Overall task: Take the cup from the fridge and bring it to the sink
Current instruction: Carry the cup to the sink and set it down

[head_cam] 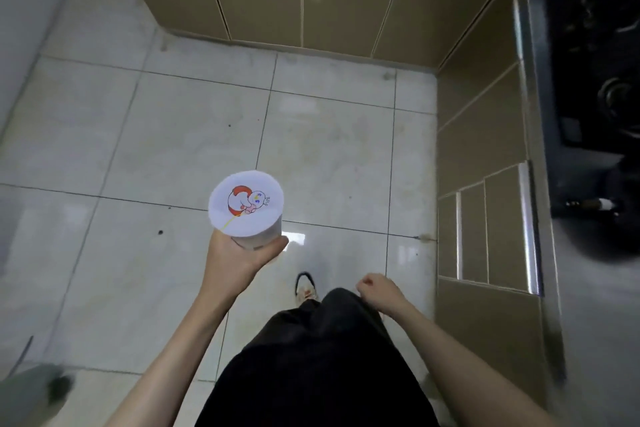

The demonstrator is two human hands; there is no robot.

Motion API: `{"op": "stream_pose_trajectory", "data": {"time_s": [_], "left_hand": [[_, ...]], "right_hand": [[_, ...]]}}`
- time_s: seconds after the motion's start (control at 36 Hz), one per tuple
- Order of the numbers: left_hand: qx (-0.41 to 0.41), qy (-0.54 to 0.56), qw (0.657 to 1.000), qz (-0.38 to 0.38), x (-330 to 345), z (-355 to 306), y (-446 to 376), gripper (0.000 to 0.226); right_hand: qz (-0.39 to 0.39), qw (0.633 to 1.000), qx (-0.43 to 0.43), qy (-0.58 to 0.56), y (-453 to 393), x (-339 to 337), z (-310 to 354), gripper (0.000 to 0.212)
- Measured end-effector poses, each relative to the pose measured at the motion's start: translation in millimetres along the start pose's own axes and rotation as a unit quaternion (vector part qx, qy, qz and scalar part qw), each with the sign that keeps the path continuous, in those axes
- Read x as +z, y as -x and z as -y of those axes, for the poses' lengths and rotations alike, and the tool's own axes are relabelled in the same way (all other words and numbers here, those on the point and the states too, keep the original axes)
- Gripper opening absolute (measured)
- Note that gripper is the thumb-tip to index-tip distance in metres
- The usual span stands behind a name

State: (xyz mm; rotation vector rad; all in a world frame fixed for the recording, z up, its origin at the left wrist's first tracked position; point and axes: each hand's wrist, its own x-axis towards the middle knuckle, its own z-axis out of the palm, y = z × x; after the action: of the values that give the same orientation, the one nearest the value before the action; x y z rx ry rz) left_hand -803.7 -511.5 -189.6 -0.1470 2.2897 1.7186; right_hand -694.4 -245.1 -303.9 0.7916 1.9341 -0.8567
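A cup [246, 206] with a white sealed lid, printed with a red cartoon figure, is held upright over the tiled floor. My left hand [239, 258] grips the cup's body from below, fingers wrapped around it. My right hand [379, 289] hangs by my hip in a loose fist with nothing in it. Neither the fridge nor the sink is in view.
Brown cabinet fronts [311, 0] run along the far wall and down the right side [485, 156]. On the counter [533, 149] at right sit a black gas hob [599, 55] and a lying dark bottle [592, 205]. Pale floor tiles [173, 135] stretch ahead. One shoe [305, 284] shows below.
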Motion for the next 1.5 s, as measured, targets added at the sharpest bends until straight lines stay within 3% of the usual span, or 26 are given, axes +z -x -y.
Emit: {"op": "stream_pose_trajectory", "data": {"time_s": [0.19,0.36,0.53,0.67,0.83,0.92,1.19,1.36,1.5], "left_hand": [[0.019,0.018,0.998,-0.055,-47,-34,-135,0.046],[-0.003,0.024,0.994,-0.103,-90,-46,-262,0.043],[-0.038,0.034,0.984,-0.171,-148,-68,-362,0.055],[-0.058,0.054,0.977,-0.197,-208,-93,-428,0.047],[-0.061,0.056,0.975,-0.208,-279,-96,-536,0.055],[-0.038,0.05,0.979,-0.193,-318,-93,-611,0.05],[0.032,-0.004,0.994,-0.101,-419,-141,-851,0.031],[0.065,-0.025,0.995,-0.075,-457,-178,-975,0.033],[0.063,-0.04,0.994,-0.075,-480,-186,-1069,0.042]], "right_hand": [[0.02,0.996,0.069,0.052,-51,-63,64,0.015],[0.042,0.992,0.087,0.076,-131,-114,175,0.014],[0.067,0.991,0.038,0.106,-198,-149,349,0.019],[0.074,0.989,-0.049,0.117,-228,-173,524,0.022],[0.067,0.986,-0.132,0.079,-281,-186,709,0.027],[0.046,0.987,-0.131,0.078,-314,-195,776,0.028],[0.01,0.999,0.004,0.048,-368,-247,882,0.019],[0.032,0.996,0.081,0.015,-417,-275,934,0.02],[0.056,0.994,0.088,0.023,-476,-297,1016,0.021]]}}
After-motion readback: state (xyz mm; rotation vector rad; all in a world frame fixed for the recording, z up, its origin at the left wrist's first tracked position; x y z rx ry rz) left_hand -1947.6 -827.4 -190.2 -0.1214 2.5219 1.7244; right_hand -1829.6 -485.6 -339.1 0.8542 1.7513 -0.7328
